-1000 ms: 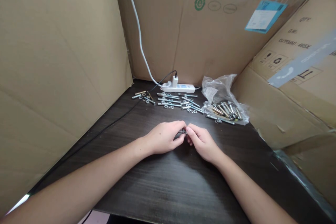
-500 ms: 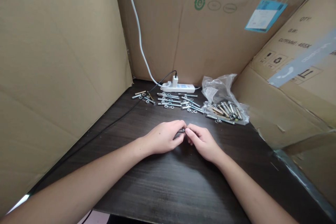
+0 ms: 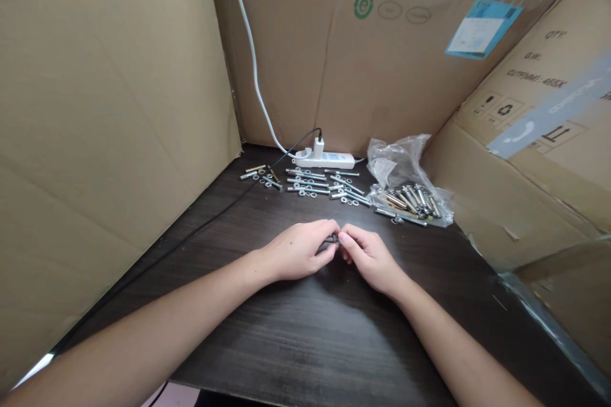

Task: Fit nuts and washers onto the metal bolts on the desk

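Note:
Over the middle of the dark table, my left hand [image 3: 296, 250] is closed around an expansion bolt [image 3: 330, 239], which shows only as a short dark metal piece between the fingers. My right hand [image 3: 371, 262] pinches the bolt's right end with thumb and fingertips; whatever small part sits under them is hidden. Behind the hands, loose bolts, sleeves, nuts and washers [image 3: 308, 189] lie in small groups. To the right, a clear plastic bag [image 3: 398, 159] holds several assembled expansion bolts [image 3: 415, 198], with another bolt [image 3: 401, 216] and washers along its front edge.
A white power strip [image 3: 338, 164] with a plugged-in charger [image 3: 318, 148] lies at the back. From it a black cable [image 3: 210, 219] runs across the table's left side. Cardboard walls [image 3: 286, 76] enclose the table [image 3: 286, 343] at left, back and right.
Both hands stay almost in place. The right fingertips have shifted very slightly to the right along the bolt's end, and a little more of the metal shows.

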